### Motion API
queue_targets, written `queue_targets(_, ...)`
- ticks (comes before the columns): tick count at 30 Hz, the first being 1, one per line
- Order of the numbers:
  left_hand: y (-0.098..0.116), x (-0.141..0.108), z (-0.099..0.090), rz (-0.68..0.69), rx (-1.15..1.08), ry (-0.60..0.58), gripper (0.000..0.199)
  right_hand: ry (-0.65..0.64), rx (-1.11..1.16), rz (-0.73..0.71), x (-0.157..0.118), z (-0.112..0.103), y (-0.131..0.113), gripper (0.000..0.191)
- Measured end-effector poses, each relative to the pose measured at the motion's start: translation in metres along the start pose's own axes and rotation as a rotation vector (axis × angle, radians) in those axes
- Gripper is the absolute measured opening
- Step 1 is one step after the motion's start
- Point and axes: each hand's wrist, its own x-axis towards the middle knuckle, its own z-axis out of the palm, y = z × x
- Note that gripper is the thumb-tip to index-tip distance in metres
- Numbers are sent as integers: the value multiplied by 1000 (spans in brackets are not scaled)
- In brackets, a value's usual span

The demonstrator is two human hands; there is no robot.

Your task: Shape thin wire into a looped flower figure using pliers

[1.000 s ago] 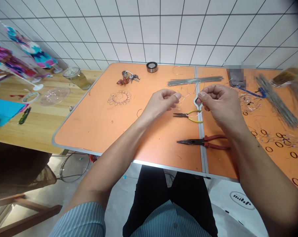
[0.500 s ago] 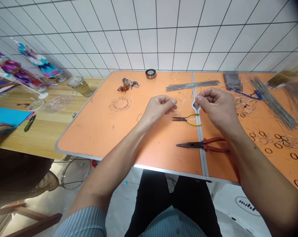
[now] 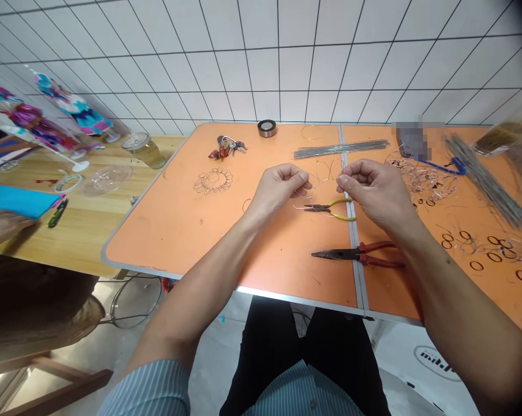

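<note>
Our left hand [image 3: 280, 188] and right hand [image 3: 373, 189] hover over the orange folding bench [image 3: 178, 231]. Both are closed narrow, thumb against fingertips, and pinch a fine silver wire [image 3: 325, 173] that rises in small loops between them; exactly how each grip sits on it is too fine to tell. The hands are near each other, on either side of the bench's metal seam [image 3: 360, 283]. Just below them, at six o'clock, yellow-handled pliers [image 3: 328, 209] lie with their tips toward nine o'clock. Lower down, red-handled long-nose pliers [image 3: 356, 254] lie the same way. Neither hand touches them.

At twelve o'clock lies a bundle of straight steel wires [image 3: 341, 149]. Toward eleven o'clock are a bunch of keys [image 3: 226, 147] and a flower shape of bent wire [image 3: 212, 181]. Toward two o'clock sit tangled wire scraps [image 3: 425, 179], and at about three o'clock small dark rings [image 3: 495, 257] are scattered. Off at nine o'clock, on a wooden bench [image 3: 83, 242], a co-worker's hand [image 3: 1, 226] lies at the edge of a blue folder [image 3: 14, 199].
</note>
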Motion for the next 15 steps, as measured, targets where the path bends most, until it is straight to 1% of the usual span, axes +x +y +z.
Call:
queue_targets(3,1,-1,1,1,10,1,26,-17,-3,-1,0,1,1,12)
queue_targets(7,2,-2,2,39,-6,-24,25,-77,-40,5,-3,5,-2,9)
queue_targets(10,0,-1,2,54,-27,-33,21,-100,-48,10,-4,7,-2,12)
queue_targets(15,3,-3,4,38,0,-33,16,-141,-44,44,-4,8,-1,18)
